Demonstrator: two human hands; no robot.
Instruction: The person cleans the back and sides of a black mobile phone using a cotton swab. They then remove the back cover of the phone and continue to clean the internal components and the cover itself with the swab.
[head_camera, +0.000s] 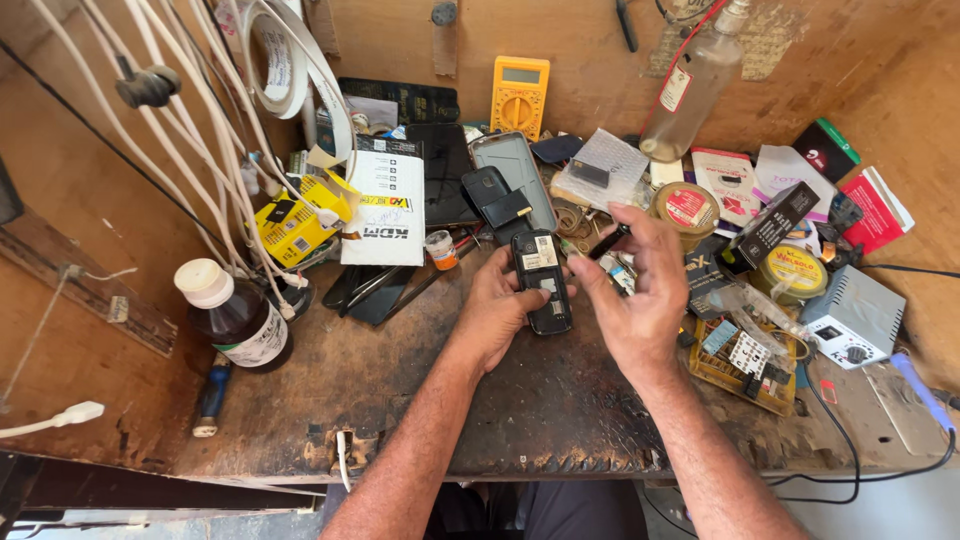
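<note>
My left hand (497, 305) holds a small black mobile phone (543, 283) with its back cover off, the inside facing up, just above the worn wooden bench (400, 380). My right hand (632, 290) grips a thin black tool (608, 242) between thumb and fingers, its tip close to the phone's upper right edge. A second black phone (497, 200) lies just behind the held one.
A dark brown bottle (235, 320) with a white cap stands at the left. White cables (190, 130) hang at the back left. A yellow multimeter (519, 95), a clear bottle (693, 85), tins, boxes and a grey power unit (850, 315) crowd the back and right.
</note>
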